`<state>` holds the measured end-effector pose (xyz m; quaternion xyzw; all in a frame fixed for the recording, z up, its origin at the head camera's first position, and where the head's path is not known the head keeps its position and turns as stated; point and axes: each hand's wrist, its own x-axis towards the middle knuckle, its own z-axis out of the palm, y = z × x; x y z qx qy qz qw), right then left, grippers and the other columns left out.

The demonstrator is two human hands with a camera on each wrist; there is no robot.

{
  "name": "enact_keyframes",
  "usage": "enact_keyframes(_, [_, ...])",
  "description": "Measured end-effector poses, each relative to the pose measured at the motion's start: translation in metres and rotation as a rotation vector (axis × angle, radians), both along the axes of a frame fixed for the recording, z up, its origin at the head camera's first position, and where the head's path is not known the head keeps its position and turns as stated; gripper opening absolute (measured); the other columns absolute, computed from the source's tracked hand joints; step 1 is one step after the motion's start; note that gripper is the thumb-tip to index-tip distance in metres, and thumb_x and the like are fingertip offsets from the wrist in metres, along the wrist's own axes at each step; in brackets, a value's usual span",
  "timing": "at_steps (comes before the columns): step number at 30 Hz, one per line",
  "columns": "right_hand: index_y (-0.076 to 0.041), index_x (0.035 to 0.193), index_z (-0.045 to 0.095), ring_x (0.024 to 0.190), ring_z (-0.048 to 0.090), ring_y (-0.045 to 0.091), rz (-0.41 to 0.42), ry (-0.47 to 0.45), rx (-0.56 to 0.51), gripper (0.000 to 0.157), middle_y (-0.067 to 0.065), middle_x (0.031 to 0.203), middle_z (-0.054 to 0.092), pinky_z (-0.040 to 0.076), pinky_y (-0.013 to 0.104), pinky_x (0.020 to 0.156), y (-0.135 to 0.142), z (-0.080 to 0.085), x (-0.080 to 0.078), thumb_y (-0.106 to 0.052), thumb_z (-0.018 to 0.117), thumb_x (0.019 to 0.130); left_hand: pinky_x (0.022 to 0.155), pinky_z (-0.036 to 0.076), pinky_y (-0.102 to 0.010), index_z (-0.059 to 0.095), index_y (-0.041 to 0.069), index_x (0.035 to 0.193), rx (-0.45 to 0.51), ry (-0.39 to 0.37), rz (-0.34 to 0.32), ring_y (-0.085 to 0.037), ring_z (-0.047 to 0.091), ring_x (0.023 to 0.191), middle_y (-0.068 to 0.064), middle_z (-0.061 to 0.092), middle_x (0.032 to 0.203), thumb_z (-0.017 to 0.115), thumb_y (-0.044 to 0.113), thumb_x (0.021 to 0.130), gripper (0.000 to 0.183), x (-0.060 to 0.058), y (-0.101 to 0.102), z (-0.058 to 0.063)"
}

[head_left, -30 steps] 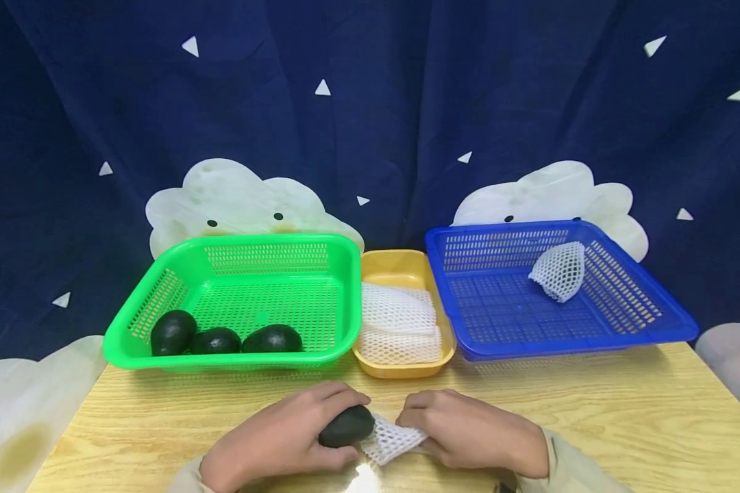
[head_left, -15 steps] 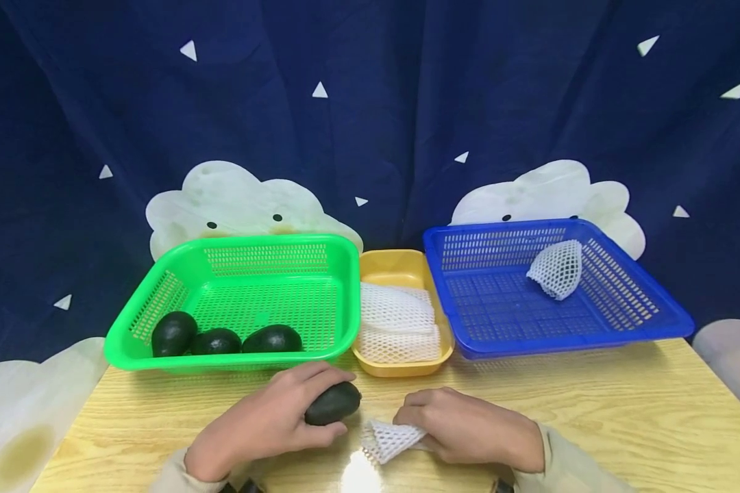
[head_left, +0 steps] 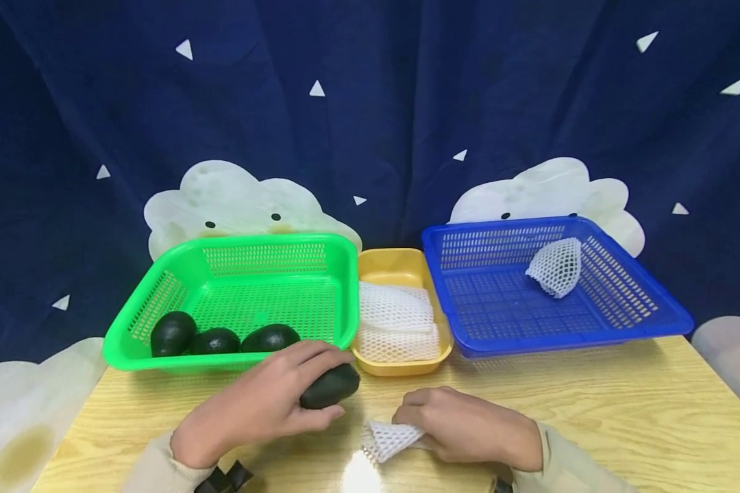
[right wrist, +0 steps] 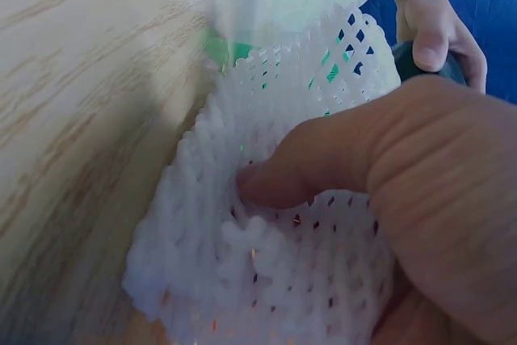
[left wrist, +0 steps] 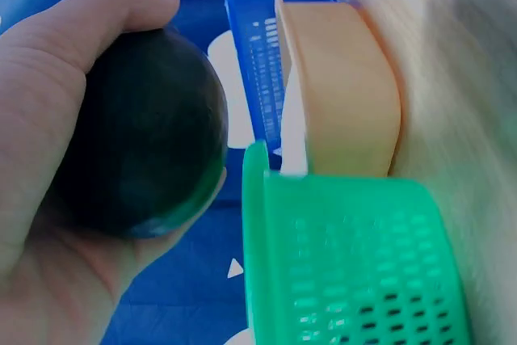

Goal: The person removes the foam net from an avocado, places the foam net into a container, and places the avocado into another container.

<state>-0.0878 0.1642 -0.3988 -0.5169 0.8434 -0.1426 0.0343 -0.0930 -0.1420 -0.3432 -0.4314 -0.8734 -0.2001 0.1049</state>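
Centrally in the head view, two bare hands work low over a wooden table (head_left: 592, 394). The left forearm slants in from the lower left, its hand (head_left: 265, 397) back up, fingers arched over the far side of a dark avocado (head_left: 330, 387) and thumb along the near side, spread just to the fruit's width. This hand is just in front of a green basket (head_left: 271, 294) with three avocados (head_left: 271, 338). The right forearm enters from the lower right; its hand (head_left: 462, 426) is knuckles up, fingers curled tightly on a white foam net (head_left: 390, 439) whose free end points left. Behind are a yellow tray (head_left: 402, 368) of folded nets (head_left: 401, 323) and a blue basket (head_left: 499, 315) holding one net.

Through the left wrist view, the thumb bends over the avocado's top, the palm cupped behind it, beside the green basket.

From the right wrist, the thumb presses straight into the net; the other fingers are mostly hidden. The left hand and avocado appear beyond, apart from the net.
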Motion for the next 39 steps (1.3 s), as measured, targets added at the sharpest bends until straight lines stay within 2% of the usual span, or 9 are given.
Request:
enact_keyframes(5, [-0.023, 0.104, 0.073, 0.09, 0.062, -0.007, -0.008, -0.009, 0.002, 0.015, -0.013, 0.096, 0.071, 0.053, 0.01, 0.077, 0.0, 0.0, 0.0, -0.016, 0.076, 0.091, 0.083, 0.059, -0.029, 0.065, 0.019, 0.132, -0.024, -0.006, 0.033, -0.008, 0.067, 0.103, 0.005, 0.068, 0.123, 0.079, 0.04, 0.088, 0.051, -0.011, -0.004, 0.011])
enact_keyframes(11, [-0.022, 0.105, 0.073, 0.09, 0.062, -0.006, -0.011, -0.028, 0.008, 0.017, -0.012, 0.096, 0.071, 0.053, 0.011, 0.077, 0.0, 0.0, 0.0, -0.013, 0.075, 0.09, 0.081, 0.058, -0.026, 0.065, 0.021, 0.132, 0.005, -0.142, 0.084, -0.005, 0.065, 0.099, 0.008, 0.068, 0.118, 0.08, 0.04, 0.088, 0.05, -0.026, -0.011, 0.016])
enact_keyframes(14, [-0.022, 0.105, 0.073, 0.091, 0.063, -0.006, -0.013, -0.035, 0.014, 0.019, -0.011, 0.096, 0.071, 0.053, 0.01, 0.078, 0.0, 0.0, 0.0, -0.011, 0.075, 0.09, 0.079, 0.057, -0.025, 0.065, 0.023, 0.132, -0.001, -0.178, 0.103, -0.004, 0.064, 0.096, 0.009, 0.068, 0.115, 0.08, 0.04, 0.087, 0.05, -0.029, -0.012, 0.018])
enact_keyframes(24, [-0.021, 0.105, 0.073, 0.092, 0.064, -0.005, -0.023, -0.017, 0.021, 0.019, -0.011, 0.098, 0.071, 0.054, 0.011, 0.079, -0.001, -0.001, 0.0, -0.01, 0.075, 0.089, 0.079, 0.055, -0.025, 0.064, 0.021, 0.133, -0.049, -0.206, 0.149, -0.006, 0.061, 0.092, 0.007, 0.067, 0.113, 0.079, 0.04, 0.088, 0.052, -0.044, -0.014, 0.02])
enact_keyframes(27, [-0.021, 0.105, 0.073, 0.09, 0.063, -0.005, -0.027, -0.015, 0.028, 0.019, -0.011, 0.097, 0.071, 0.054, 0.011, 0.078, -0.001, -0.002, 0.001, -0.011, 0.075, 0.089, 0.08, 0.056, -0.028, 0.064, 0.018, 0.134, -0.05, -0.222, 0.199, -0.009, 0.062, 0.094, 0.004, 0.068, 0.116, 0.079, 0.04, 0.088, 0.053, -0.049, -0.016, 0.017])
enact_keyframes(33, [-0.021, 0.105, 0.074, 0.09, 0.063, -0.005, -0.035, -0.025, 0.027, 0.017, -0.011, 0.097, 0.071, 0.055, 0.012, 0.079, -0.002, -0.003, 0.0, -0.013, 0.075, 0.09, 0.085, 0.057, -0.037, 0.063, 0.011, 0.136, -0.054, -0.238, 0.352, -0.02, 0.067, 0.105, -0.007, 0.068, 0.129, 0.078, 0.043, 0.089, 0.06, -0.058, -0.018, 0.011])
enact_keyframes(39, [-0.021, 0.101, 0.073, 0.087, 0.061, -0.006, -0.022, 0.013, 0.009, 0.013, -0.012, 0.093, 0.069, 0.053, 0.01, 0.076, -0.001, -0.003, -0.001, -0.015, 0.076, 0.09, 0.083, 0.057, -0.042, 0.064, 0.007, 0.134, -0.051, -0.22, 0.396, -0.024, 0.068, 0.104, -0.012, 0.069, 0.127, 0.077, 0.037, 0.089, 0.055, -0.063, -0.017, 0.008])
